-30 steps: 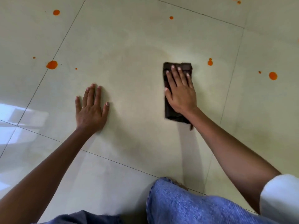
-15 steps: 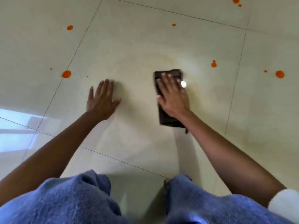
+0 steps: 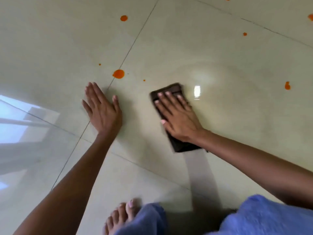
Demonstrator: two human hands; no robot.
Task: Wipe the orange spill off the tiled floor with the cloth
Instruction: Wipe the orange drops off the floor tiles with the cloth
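Note:
A dark brown folded cloth (image 3: 169,89) lies on the pale tiled floor (image 3: 237,124), tilted to the left. My right hand (image 3: 177,116) presses flat on it, fingers spread, covering its middle. My left hand (image 3: 101,109) rests flat on the floor to the cloth's left, holding nothing. Orange drops dot the tiles: a large one (image 3: 118,74) just beyond my left fingertips, a tiny one (image 3: 144,80) near the cloth's far end, another (image 3: 123,18) farther off, and one (image 3: 287,86) to the right. The tile around the cloth looks smeared and wet.
More small orange drops (image 3: 244,34) lie at the far right. My bare foot (image 3: 122,216) and blue jeans knee (image 3: 262,217) are at the bottom edge. A window's reflection (image 3: 20,119) shines on the left tiles, and a lamp glare (image 3: 197,91) sits beside the cloth.
My right hand has slid the cloth left and turned it slantwise, toward the large drop. My left hand has moved forward onto the grout line. My foot has come into view.

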